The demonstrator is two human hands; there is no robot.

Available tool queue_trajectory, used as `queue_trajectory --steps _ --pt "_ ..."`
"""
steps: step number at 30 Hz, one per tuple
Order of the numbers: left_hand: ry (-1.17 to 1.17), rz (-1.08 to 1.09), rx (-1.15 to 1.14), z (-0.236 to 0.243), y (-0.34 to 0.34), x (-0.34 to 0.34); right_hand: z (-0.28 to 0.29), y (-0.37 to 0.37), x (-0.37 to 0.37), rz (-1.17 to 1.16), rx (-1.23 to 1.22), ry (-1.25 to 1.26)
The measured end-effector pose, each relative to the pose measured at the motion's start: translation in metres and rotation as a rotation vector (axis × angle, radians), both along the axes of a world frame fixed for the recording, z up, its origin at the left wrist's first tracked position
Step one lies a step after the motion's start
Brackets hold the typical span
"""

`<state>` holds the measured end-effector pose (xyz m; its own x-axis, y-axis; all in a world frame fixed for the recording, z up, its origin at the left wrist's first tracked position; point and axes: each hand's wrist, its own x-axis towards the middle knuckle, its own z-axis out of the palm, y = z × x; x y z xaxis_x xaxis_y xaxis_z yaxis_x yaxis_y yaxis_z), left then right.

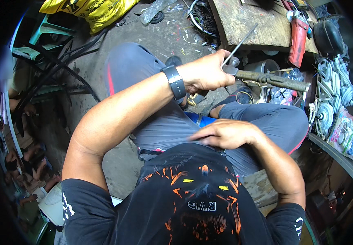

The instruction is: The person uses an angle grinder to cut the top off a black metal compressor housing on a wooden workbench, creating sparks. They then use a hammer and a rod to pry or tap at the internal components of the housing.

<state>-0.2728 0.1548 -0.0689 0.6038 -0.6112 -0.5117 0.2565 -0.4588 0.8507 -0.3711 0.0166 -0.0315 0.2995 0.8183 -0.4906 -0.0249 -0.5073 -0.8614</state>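
Note:
My left hand (209, 71) reaches out above my crossed legs, its fingers wrapped round the head end of a hammer (266, 78). The hammer's worn, wrapped-looking handle points to the right. From the same grip a thin pointed metal rod (241, 44) sticks up toward the wooden board. My right hand (229, 134) is over my lap beside the shirt hem, its fingers stretched out and slightly blurred, with nothing seen in them. Under my left hand a small brass-coloured piece (193, 100) shows in part.
A wooden board (250, 20) at the far right carries a red angle grinder (298, 38). White coiled parts (336, 83) and a metal pot (262, 67) are at right. At far left are a yellow sack (92, 14), a green chair (45, 30) and black cables (54, 63).

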Motion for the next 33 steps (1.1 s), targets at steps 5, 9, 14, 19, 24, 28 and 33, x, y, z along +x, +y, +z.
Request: queue_trajectory --steps 5,9,14,19,24,28,33 --pt "-0.152 -0.028 -0.079 -0.004 0.009 -0.004 0.052 -0.061 0.012 -0.532 0.716 -0.224" --pt "-0.264 0.084 -0.119 0.003 0.003 -0.025 0.074 -0.083 -0.001 -0.463 -0.336 -1.128" --pt "-0.243 0.054 -0.104 0.015 -0.007 -0.025 0.059 -0.087 -0.013 -0.356 -0.631 -0.647" --pt "-0.126 0.135 -0.193 0.031 -0.012 0.017 0.062 -0.106 -0.002 -0.570 -0.528 -0.718" --pt "-0.104 0.247 -0.213 0.043 -0.018 0.058 0.063 -0.114 0.003 -0.617 -0.618 -0.693" --pt "0.021 0.334 -0.290 0.039 -0.028 0.069 0.056 -0.115 0.002 -0.604 -0.545 -0.717" --pt "0.025 0.342 -0.307 0.026 -0.036 0.061 0.050 -0.116 0.000 -0.583 -0.518 -0.703"
